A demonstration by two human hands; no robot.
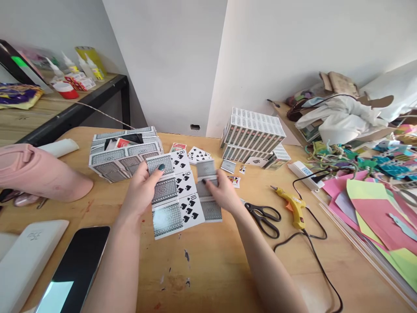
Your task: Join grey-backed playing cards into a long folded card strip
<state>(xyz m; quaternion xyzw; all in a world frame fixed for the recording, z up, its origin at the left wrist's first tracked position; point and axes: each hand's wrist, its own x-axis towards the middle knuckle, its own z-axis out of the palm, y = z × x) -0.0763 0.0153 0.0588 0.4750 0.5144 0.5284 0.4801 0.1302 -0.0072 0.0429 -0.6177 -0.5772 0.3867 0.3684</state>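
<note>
A panel of joined playing cards [186, 184] is held up over the table, tilted toward me. Its middle column shows the eight, nine and ten of spades; the columns on both sides show grey patterned backs. My left hand [143, 187] is closed on the left column, thumb on top near the upper card. My right hand [224, 191] pinches the right column, which looks slightly blurred; its fingers behind the cards are hidden. Behind my left hand stands a box built of playing cards [122, 158], with a red-and-white packet [123, 143] inside.
Stacked card packs [254, 132] stand at the back, with loose cards [198, 155] before them. To the right lie black scissors [263, 218], a yellow glue gun [295, 208] with its cord, a power strip [306, 174] and coloured paper [371, 208]. A pink tumbler [48, 174] and phone [73, 269] are left.
</note>
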